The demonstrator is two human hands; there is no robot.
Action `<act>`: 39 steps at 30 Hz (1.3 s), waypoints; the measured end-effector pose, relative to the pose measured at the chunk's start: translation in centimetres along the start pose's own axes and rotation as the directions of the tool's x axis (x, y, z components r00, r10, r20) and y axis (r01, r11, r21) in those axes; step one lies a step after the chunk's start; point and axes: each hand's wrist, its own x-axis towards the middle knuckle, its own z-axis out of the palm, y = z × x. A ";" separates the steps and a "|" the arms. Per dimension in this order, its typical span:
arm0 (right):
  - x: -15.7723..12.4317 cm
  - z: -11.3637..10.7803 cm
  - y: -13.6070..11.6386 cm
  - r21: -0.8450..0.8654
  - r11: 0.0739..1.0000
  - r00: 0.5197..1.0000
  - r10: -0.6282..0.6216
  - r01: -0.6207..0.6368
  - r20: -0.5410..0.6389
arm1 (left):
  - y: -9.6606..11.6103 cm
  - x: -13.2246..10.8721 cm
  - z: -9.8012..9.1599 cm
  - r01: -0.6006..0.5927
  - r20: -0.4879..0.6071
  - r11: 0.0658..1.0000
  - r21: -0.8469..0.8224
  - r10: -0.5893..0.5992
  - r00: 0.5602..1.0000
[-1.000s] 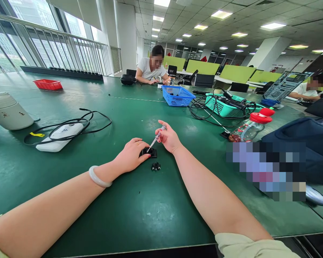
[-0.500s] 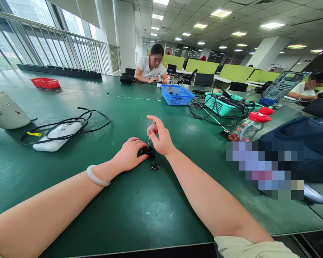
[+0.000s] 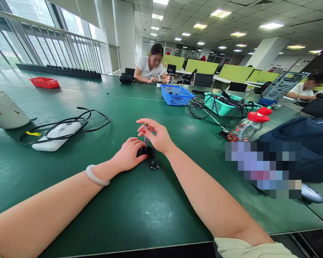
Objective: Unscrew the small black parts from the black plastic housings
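Near the middle of the green table (image 3: 102,211), my left hand (image 3: 129,154) is closed on a small black part (image 3: 148,152), pressing it to the tabletop. My right hand (image 3: 158,135) has its thumb and fingers around the clear handle of a screwdriver (image 3: 145,138). The screwdriver stands nearly upright, its lower end at the black part; the very tip is too small to make out. A smaller black piece with light metal bits (image 3: 154,165) lies just in front of the held part.
At left are a white power bank (image 3: 52,139) with a black cable and a pale bottle (image 3: 6,111). Ahead stand a blue basket (image 3: 177,96) and a teal basket (image 3: 220,107) of cables. To the right are a red-lidded jar (image 3: 246,127) and dark bag (image 3: 301,147). A person sits opposite.
My right hand has shifted slightly left and its fingers have rolled over the handle. The screwdriver has gone from leaning right to nearly upright. The left hand stays in place.
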 end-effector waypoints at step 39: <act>0.4 -1.5 0.5 -0.131 0.988 0.994 0.077 -0.087 -0.080 | -0.7 0.1 0.3 0.045 0.003 0.998 -0.050 -0.045 0.999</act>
